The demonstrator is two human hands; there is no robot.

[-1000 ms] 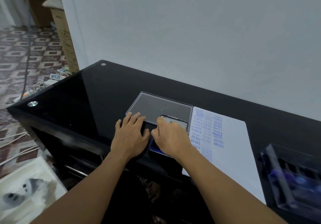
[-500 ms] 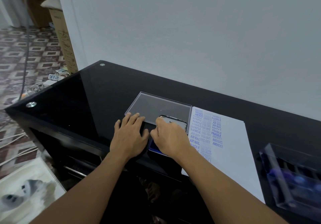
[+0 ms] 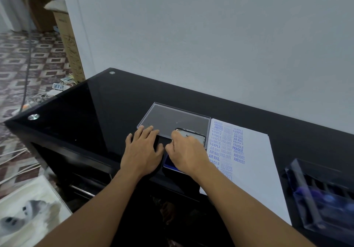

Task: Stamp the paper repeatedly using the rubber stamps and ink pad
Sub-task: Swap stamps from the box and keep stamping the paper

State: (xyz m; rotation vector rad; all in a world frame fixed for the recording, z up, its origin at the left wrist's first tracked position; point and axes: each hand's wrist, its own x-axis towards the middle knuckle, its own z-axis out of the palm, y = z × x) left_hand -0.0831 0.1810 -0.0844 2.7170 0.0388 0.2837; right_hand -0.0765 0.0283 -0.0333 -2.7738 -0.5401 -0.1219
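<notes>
- The ink pad (image 3: 170,164) is seen at the front edge of the black desk (image 3: 115,101), just left of the stamped paper (image 3: 256,162), unmoved since earlier.
- The right hand (image 3: 188,151) is kept curled over the pad; whether anything is gripped cannot be told.
- The left hand (image 3: 142,151) is kept flat on the desk, fingers straight.

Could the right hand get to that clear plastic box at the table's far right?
Probably yes. The right hand is at the blue ink pad, and only the flat white stamped paper lies between it and the clear plastic box; nothing upright blocks the way.
</notes>
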